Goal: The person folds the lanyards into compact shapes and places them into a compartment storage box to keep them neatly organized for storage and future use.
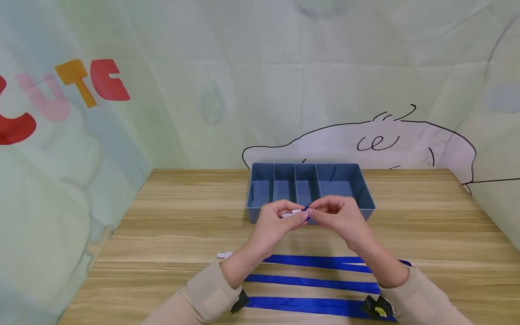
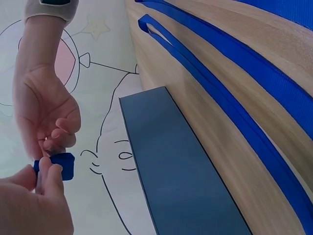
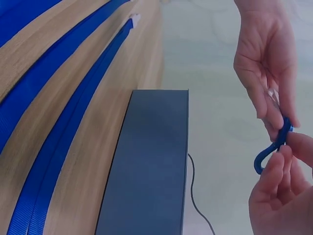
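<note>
Nearest you, blue straps (image 1: 308, 304) lie in rows across the table (image 1: 170, 234), the farthest row with a white end (image 1: 225, 255) at its left. Past them, raised off the table before the tray (image 1: 260, 214), your left hand (image 1: 272, 225) pinches a small white piece (image 1: 287, 215) and your right hand (image 1: 343, 219) pinches a bent blue strip (image 3: 281, 137), the fingertips close together. The divided tray stands along the table's far edge, before a printed cloth (image 1: 191, 113).

Divided box (image 1: 339, 187) seen at centre | wooden table (image 1: 174, 216) shown across lower half | letters (image 1: 76, 74) printed upper left | cartoon figure (image 1: 333, 140) outlined right of centre on backdrop (image 1: 252, 58)
</note>
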Available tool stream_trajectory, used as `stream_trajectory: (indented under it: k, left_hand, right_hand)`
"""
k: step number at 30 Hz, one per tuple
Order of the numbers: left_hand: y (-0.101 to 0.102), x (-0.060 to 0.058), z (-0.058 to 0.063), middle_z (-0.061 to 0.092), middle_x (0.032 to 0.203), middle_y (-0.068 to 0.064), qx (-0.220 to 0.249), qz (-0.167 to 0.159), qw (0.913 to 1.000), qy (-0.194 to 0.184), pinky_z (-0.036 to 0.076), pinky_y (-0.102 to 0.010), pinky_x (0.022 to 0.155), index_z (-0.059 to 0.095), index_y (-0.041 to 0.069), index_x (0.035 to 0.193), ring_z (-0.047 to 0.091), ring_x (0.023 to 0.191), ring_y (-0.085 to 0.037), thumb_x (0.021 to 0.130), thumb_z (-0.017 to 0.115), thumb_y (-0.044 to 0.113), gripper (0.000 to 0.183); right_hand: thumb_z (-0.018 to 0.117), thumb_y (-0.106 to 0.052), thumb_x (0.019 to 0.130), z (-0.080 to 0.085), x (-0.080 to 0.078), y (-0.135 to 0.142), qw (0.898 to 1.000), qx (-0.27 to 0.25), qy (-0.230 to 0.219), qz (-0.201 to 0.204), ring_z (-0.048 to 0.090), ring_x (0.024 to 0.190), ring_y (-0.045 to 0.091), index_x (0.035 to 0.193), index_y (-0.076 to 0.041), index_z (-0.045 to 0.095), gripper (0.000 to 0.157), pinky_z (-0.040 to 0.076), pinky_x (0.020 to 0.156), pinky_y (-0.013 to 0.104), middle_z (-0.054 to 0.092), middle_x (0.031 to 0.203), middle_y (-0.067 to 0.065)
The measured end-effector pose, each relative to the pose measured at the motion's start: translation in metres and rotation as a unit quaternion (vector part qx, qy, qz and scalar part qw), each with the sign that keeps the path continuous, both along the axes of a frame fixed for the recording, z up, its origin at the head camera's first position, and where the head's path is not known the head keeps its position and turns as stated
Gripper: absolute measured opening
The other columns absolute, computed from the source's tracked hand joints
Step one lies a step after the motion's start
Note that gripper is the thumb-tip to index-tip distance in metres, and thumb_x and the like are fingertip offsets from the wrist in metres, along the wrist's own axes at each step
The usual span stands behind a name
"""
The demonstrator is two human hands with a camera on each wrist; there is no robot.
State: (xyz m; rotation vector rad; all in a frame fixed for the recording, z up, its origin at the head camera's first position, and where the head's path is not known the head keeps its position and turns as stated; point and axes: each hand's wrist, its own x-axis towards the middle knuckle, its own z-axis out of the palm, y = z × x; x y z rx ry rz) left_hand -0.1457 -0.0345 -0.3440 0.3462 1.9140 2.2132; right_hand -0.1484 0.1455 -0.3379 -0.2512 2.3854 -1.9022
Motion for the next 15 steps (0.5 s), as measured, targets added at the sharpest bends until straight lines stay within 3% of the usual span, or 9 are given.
stream_trajectory:
  k: [5,8,12,15]
  left_hand:
    - [0.000,0.001,-0.002,0.065,0.087,-0.010,-0.044,0.025,0.9986,0.014,0.050,-0.028,0.066,0.066,-0.005,0.093,0.059,0.076,-0.017,0.081,0.073,0.013,0.023]
    - [-0.002,0.000,-0.003,0.066,0.086,-0.010,-0.029,0.022,0.9993,-0.003,0.053,-0.028,0.070,0.065,-0.006,0.093,0.061,0.077,-0.018,0.081,0.073,0.011,0.023]
    - [-0.006,0.000,-0.004,0.068,0.084,-0.009,0.009,-0.003,0.9986,-0.052,0.054,-0.035,0.078,0.063,-0.009,0.096,0.066,0.079,-0.019,0.081,0.071,0.005,0.021]
    - [-0.009,-0.001,-0.004,0.069,0.081,-0.007,0.026,-0.013,0.9958,-0.086,0.054,-0.034,0.077,0.063,-0.009,0.097,0.067,0.075,-0.016,0.082,0.069,0.001,0.019]
  right_hand:
    - [0.071,-0.012,0.083,-0.002,0.001,-0.004,0.999,0.035,0.035,-0.012,0.056,0.072,0.023,0.094,0.000,0.070,0.017,0.052,0.062,0.026,0.067,0.081,0.009]
    - [0.072,-0.013,0.083,-0.003,0.001,-0.004,0.996,0.059,0.061,-0.008,0.055,0.070,0.024,0.092,-0.002,0.072,0.015,0.051,0.059,0.026,0.068,0.081,0.008]
    - [0.074,-0.017,0.081,-0.002,0.000,0.002,0.990,0.099,0.099,0.036,0.052,0.063,0.019,0.091,-0.007,0.074,0.014,0.045,0.053,0.023,0.064,0.074,0.003]
    - [0.075,-0.017,0.079,0.000,-0.002,0.010,0.979,0.126,0.142,0.080,0.046,0.060,0.018,0.095,-0.011,0.072,0.017,0.039,0.051,0.023,0.056,0.073,0.001]
